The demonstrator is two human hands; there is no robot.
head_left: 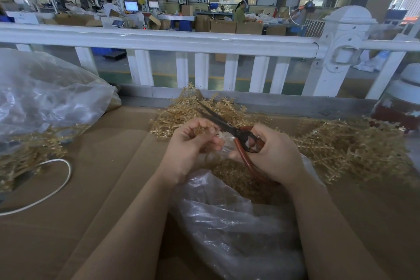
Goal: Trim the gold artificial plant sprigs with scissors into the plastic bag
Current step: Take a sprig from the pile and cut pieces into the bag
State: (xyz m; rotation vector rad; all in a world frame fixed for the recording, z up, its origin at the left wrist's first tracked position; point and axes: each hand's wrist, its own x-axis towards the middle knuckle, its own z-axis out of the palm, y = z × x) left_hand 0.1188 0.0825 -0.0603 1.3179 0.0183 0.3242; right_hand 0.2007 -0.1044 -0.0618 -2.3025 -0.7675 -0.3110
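Observation:
My left hand (191, 143) pinches a small gold sprig piece (201, 130) just above the mouth of the clear plastic bag (227, 223). My right hand (270, 154) grips the red-handled scissors (238, 134), whose dark blades point up and left, slightly parted, over the sprig. Cut gold bits (234, 175) lie inside the bag under both hands. Loose gold sprigs are heaped behind my hands (181, 118) and to the right (345, 148).
A brown cardboard-covered table (102, 188) holds everything. A large clear bag (45, 98) with more gold sprigs (27, 157) lies at left, beside a white cable (59, 188). A white railing (159, 41) runs behind the table. A red-and-white post (402, 107) stands at right.

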